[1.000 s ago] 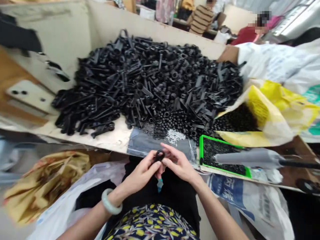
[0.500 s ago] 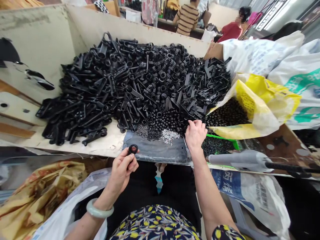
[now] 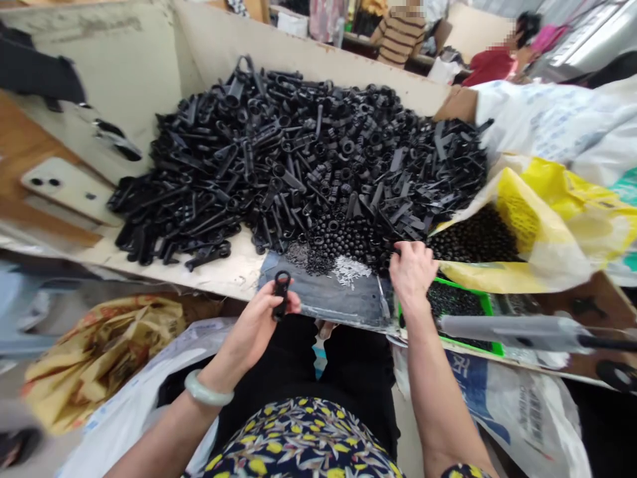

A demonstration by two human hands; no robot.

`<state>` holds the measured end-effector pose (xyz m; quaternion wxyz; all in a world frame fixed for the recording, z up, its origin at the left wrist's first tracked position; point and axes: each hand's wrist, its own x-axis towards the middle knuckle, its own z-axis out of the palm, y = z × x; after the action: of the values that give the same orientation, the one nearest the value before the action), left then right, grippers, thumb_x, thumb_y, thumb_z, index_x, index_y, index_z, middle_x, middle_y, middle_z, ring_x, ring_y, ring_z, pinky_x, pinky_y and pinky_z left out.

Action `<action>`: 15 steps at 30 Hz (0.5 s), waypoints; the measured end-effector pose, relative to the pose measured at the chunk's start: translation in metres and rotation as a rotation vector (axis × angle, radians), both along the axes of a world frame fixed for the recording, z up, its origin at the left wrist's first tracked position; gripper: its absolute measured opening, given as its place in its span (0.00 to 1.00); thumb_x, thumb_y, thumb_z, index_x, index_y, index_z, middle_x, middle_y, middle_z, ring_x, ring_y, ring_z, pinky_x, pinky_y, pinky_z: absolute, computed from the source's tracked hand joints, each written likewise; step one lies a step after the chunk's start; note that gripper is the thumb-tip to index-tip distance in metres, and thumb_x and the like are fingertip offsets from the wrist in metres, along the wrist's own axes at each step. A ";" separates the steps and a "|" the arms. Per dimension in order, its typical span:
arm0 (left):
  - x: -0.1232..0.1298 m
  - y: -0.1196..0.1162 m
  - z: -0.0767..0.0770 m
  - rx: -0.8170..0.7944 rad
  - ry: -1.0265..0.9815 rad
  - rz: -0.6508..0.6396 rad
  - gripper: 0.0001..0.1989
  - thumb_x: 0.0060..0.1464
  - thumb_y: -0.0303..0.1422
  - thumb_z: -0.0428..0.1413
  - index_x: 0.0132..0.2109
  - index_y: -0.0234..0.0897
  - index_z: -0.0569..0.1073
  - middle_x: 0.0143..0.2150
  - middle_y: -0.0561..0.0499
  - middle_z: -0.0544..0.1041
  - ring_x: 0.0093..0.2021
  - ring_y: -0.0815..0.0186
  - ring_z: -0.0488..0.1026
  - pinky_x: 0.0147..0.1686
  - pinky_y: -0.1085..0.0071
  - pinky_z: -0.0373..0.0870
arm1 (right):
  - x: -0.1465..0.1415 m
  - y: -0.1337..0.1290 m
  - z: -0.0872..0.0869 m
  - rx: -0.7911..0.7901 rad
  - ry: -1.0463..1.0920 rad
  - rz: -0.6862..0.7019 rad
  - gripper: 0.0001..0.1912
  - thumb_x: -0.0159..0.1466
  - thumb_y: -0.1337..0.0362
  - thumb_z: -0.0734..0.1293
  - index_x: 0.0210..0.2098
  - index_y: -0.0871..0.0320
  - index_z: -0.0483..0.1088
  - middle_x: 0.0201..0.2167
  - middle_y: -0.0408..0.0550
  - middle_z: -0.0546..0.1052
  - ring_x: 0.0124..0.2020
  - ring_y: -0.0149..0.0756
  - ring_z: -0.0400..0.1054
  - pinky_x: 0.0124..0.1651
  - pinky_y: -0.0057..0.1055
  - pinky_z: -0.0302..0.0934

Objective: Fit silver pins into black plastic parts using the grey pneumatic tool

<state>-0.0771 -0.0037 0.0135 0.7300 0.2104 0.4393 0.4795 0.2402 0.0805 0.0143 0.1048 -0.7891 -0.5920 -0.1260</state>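
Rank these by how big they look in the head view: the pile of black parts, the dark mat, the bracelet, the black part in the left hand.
1. Pile of black parts
2. Dark mat
Then, unranked: bracelet and black part in the left hand; they look too alike in size.

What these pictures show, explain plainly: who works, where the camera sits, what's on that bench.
No robot here: a person works with two bare hands, filmed by one head-worn camera looking forward and down. The left hand holds a black part with a ring at one end. The right hand is at the front edge of a heap of black parts; whether it grips anything is hidden. Also on the bench: silvery pins on a dark mat, and a green tray of small dark pieces, partly hidden by a gray tool.
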 end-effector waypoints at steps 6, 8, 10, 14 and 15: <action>0.002 0.006 0.003 0.001 -0.198 0.009 0.20 0.51 0.30 0.59 0.53 0.32 0.75 0.43 0.41 0.83 0.46 0.56 0.78 0.54 0.62 0.69 | 0.020 0.001 -0.015 0.100 -0.058 0.040 0.17 0.69 0.59 0.64 0.52 0.57 0.79 0.48 0.60 0.77 0.48 0.54 0.64 0.44 0.44 0.47; 0.000 0.008 0.003 0.015 -0.212 0.038 0.20 0.51 0.29 0.58 0.53 0.32 0.76 0.45 0.41 0.83 0.49 0.56 0.77 0.55 0.61 0.68 | 0.022 0.003 -0.018 0.119 -0.050 0.078 0.17 0.69 0.57 0.63 0.50 0.57 0.79 0.48 0.60 0.77 0.48 0.56 0.64 0.44 0.45 0.47; -0.001 0.007 0.005 0.030 -0.205 0.073 0.20 0.51 0.27 0.57 0.52 0.33 0.76 0.46 0.42 0.82 0.51 0.56 0.77 0.57 0.62 0.66 | 0.023 0.002 -0.020 0.135 -0.054 0.115 0.17 0.70 0.55 0.63 0.48 0.56 0.79 0.47 0.61 0.77 0.49 0.57 0.63 0.45 0.45 0.46; -0.001 0.005 0.008 0.055 -0.166 0.088 0.17 0.49 0.26 0.56 0.48 0.35 0.77 0.45 0.44 0.82 0.52 0.57 0.75 0.59 0.62 0.63 | 0.025 -0.007 -0.016 0.183 -0.083 0.162 0.18 0.72 0.54 0.60 0.48 0.56 0.77 0.46 0.63 0.79 0.47 0.57 0.65 0.45 0.47 0.46; -0.001 0.005 0.008 0.062 -0.150 0.086 0.17 0.49 0.26 0.55 0.48 0.35 0.76 0.46 0.44 0.82 0.52 0.57 0.74 0.59 0.61 0.62 | 0.025 -0.011 -0.014 0.186 -0.092 0.164 0.18 0.73 0.54 0.59 0.48 0.56 0.77 0.44 0.62 0.79 0.46 0.56 0.66 0.46 0.48 0.47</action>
<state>-0.0780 0.0015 0.0216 0.7326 0.1772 0.3772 0.5382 0.2654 0.0699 0.0004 0.1601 -0.7184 -0.6444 -0.2074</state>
